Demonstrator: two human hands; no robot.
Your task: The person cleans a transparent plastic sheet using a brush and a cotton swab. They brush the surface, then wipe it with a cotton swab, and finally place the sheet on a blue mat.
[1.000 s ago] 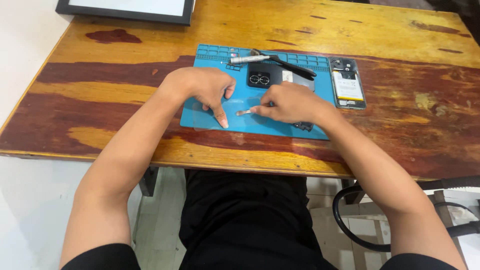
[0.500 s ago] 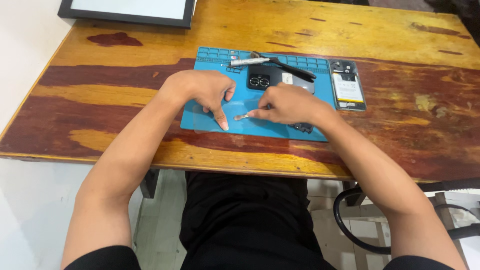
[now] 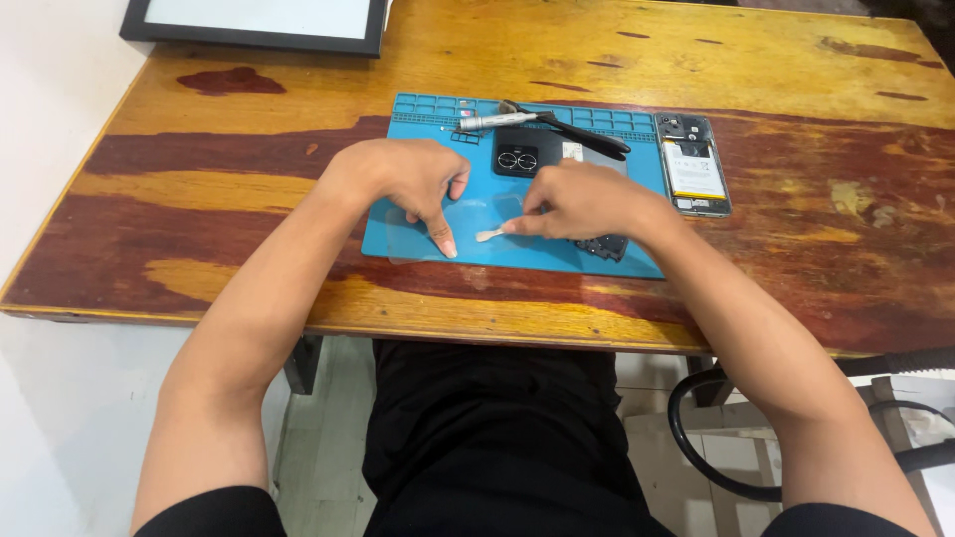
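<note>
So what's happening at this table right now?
A person works over a blue mat on a wooden table. The left hand presses a fingertip onto the mat, while the right hand pinches a small pale strip. An opened phone lies at the mat's right edge.

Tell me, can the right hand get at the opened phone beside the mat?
Probably yes. The right hand pinches a small white strip, but the opened phone lies uncovered close by, nothing between them.

Repair bench: blue work mat (image 3: pixel 418 234), opened phone (image 3: pixel 693 164).
</note>
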